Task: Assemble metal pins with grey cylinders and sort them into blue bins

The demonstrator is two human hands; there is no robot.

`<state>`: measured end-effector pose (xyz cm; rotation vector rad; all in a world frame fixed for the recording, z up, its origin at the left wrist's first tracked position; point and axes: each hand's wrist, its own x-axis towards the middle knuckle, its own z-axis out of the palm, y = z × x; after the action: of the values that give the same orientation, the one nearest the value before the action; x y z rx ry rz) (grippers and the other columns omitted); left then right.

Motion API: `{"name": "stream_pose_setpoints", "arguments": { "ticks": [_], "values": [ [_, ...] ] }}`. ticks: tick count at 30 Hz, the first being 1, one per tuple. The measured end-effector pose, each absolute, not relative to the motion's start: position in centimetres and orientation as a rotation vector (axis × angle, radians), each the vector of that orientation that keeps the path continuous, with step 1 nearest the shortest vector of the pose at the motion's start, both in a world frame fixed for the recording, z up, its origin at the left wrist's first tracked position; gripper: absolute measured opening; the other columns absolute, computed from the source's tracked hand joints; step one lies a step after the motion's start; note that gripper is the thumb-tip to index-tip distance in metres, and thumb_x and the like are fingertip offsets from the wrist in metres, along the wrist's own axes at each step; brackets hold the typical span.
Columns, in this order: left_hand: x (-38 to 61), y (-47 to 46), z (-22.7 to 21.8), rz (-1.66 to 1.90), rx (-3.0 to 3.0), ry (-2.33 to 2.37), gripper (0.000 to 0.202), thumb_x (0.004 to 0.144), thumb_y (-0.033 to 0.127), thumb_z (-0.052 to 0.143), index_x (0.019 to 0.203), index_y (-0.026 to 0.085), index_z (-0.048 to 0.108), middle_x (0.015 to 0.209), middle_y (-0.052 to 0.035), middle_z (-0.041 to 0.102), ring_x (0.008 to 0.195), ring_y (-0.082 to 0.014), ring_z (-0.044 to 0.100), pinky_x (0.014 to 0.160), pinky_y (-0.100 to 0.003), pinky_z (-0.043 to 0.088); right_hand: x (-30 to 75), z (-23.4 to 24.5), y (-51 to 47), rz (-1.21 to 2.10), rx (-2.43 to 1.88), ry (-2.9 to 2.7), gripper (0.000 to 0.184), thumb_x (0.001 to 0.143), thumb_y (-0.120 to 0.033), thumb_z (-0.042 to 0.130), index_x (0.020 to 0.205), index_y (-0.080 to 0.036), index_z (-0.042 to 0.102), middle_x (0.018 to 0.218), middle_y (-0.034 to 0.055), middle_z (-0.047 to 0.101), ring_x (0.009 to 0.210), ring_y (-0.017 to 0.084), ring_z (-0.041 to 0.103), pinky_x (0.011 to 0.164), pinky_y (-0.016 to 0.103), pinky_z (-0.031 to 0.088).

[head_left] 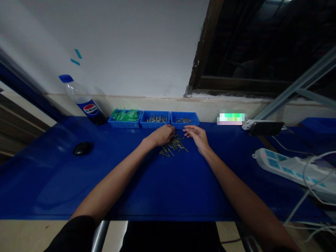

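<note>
A loose pile of thin, brass-coloured metal pins [172, 147] lies on the blue table; their exact kind is too small to tell. My left hand [166, 134] is at the pile's upper left edge, its fingers curled down and closed. Whatever they pinch is hidden behind the knuckles. To the right of the pile, my right hand [197, 136] is held with its fingers loosely stretched toward the left hand, apart from one another, and nothing shows in them. Just beyond the hands stands a blue bin with a few similar thin pins [184, 121].
Beside it are a bin of short silvery metal parts [157, 119] and a bin of green plastic pieces [126, 114]. A cola bottle [88, 105] stands back left, near a black mouse [82, 148]. At right are a phone [267, 128], a power strip [286, 168] and cables.
</note>
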<state>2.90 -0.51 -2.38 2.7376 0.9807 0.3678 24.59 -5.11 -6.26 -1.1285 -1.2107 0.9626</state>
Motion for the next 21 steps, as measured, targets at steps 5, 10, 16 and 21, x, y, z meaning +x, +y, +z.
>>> {"name": "stream_pose_setpoints", "arguments": {
  "ticks": [5,10,16,21],
  "values": [
    [2.8,-0.5,-1.3,0.606,2.508,0.832,0.011,0.092,0.018,0.056,0.091,0.015,0.066,0.078,-0.0046,0.071,0.07,-0.0143,0.064,0.07,-0.028,0.048,24.5,-6.2,-5.2,0.995,-1.08,-1.26,0.033,0.077,-0.047,0.081,0.098,-0.022,0.08,0.08,0.0047,0.079,0.066,0.018,0.068,0.066,0.033,0.054],
    [3.0,-0.8,-1.0,0.794,2.358,0.765,0.009,0.088,0.025,0.064,0.089,0.016,0.065,0.082,-0.0041,0.073,0.074,-0.014,0.067,0.074,-0.029,0.053,24.1,-6.0,-5.4,1.127,-1.011,-1.279,0.036,0.071,-0.048,0.088,0.096,-0.022,0.081,0.08,0.005,0.08,0.067,0.018,0.071,0.07,0.034,0.057],
    [2.8,-0.4,-1.3,0.746,2.394,0.776,0.016,0.085,0.029,0.069,0.095,0.015,0.067,0.087,-0.0053,0.073,0.077,-0.0153,0.068,0.075,-0.029,0.053,23.9,-6.2,-5.4,1.107,-1.029,-1.24,0.035,0.068,-0.047,0.091,0.09,-0.022,0.082,0.079,0.0054,0.08,0.071,0.021,0.074,0.077,0.039,0.061],
    [1.3,1.0,-1.8,0.396,2.648,0.888,0.015,0.082,0.022,0.069,0.094,0.016,0.076,0.091,-0.0081,0.077,0.083,-0.0189,0.07,0.079,-0.03,0.051,24.4,-5.5,-5.3,1.018,-0.961,-1.261,0.052,0.071,-0.04,0.091,0.12,-0.028,0.078,0.123,0.0078,0.079,0.108,0.026,0.075,0.104,0.047,0.057]
  ]
}}
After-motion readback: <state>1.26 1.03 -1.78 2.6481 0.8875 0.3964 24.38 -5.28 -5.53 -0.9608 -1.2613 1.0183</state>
